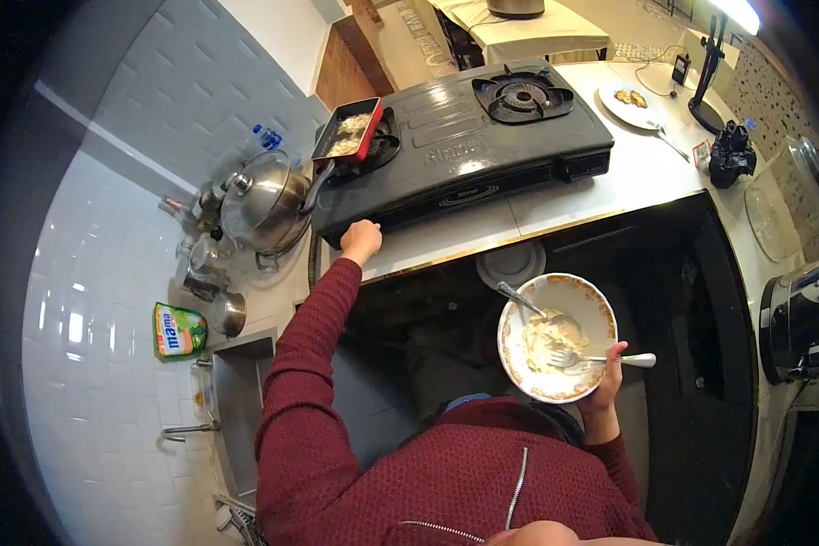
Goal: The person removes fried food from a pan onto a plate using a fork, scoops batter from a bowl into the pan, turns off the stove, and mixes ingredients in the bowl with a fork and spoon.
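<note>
My left hand [361, 240] is closed at the front left of the black gas stove [455, 136], by its left knob area; whatever the fingers hold is hidden. Above it, a red rectangular pan [373, 121] with pale pieces of food [347, 143] sits on the left burner, its dark handle pointing towards me. My right hand [607, 382] grips the rim of a patterned white bowl [601, 314] in front of my body. Inside the bowl are a pale mixture [544, 340], a spoon [520, 298] and a fork [591, 360].
A lidded steel pot [266, 205] stands left of the stove, near bottles, jars and a green pouch [180, 330]. The sink [237, 409] is at lower left. To the right are a plate with browned food [610, 98], a lamp [708, 114] and a black bag [732, 156].
</note>
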Tool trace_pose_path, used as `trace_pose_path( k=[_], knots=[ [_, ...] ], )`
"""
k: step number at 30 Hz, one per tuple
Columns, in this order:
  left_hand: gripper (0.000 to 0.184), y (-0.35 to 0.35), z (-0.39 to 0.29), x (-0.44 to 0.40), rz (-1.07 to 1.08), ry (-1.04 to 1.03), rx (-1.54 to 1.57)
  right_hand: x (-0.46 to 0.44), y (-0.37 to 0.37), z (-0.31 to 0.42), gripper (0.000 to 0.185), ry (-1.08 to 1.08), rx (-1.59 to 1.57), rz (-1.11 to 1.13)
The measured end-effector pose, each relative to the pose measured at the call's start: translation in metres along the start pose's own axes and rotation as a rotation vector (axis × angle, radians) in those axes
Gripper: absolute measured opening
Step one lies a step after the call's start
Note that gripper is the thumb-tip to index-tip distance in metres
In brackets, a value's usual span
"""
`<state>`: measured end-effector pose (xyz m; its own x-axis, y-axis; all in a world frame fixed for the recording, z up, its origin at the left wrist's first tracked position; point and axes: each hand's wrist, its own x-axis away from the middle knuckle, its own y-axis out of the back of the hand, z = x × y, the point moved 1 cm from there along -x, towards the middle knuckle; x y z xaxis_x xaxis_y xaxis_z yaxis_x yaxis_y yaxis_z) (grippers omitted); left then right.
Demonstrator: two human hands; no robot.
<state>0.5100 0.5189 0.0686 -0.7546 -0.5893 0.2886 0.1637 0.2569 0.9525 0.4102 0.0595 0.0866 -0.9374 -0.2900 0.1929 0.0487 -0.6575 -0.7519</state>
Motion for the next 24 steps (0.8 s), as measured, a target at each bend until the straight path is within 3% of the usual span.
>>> trace_pose_path(
  k=[4, 7, 24],
  knots=[
    [0.051, -0.03, 0.036, -0.044, 0.271, 0.054, 0.448, -0.004, 0.0, -0.003, 0.066, -0.004, -0.045, 0.03],
    [0.053, -0.041, 0.039, -0.039, 0.297, 0.194, 0.787, -0.004, 0.003, -0.005, 0.068, -0.029, -0.067, 0.018],
    [0.03, -0.051, 0.046, -0.032, 0.407, 0.421, 1.604, 0.003, 0.023, 0.004, 0.07, -0.021, -0.059, -0.026]
  ],
)
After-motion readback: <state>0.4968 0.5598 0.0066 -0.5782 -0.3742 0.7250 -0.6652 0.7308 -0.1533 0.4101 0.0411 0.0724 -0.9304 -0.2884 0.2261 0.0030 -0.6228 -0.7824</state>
